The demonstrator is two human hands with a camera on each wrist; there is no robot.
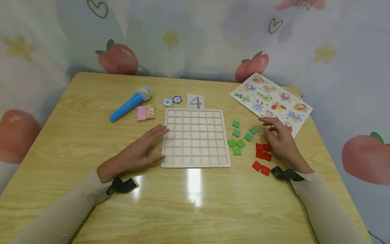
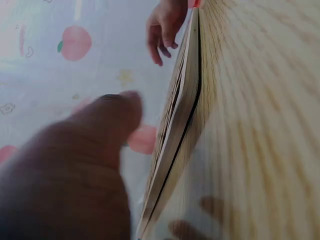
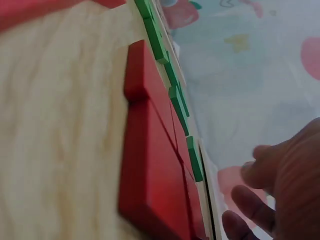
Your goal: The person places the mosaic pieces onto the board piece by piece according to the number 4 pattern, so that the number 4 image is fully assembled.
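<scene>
Two hands are free and hold nothing. The left hand point(image 1: 138, 152) lies flat, its grip apart, touching the empty grid board point(image 1: 195, 137). The right hand point(image 1: 278, 139), fingers relaxed, hovers just beside the red tiles point(image 1: 263, 151). Next it probably needs to pinch one tile.

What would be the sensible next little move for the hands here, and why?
Probably the right hand should pinch one red tile: it hovers open just beside them, the grid board shows only bare cells, and the left hand rests flat against the board's edge, steadying it.
</scene>
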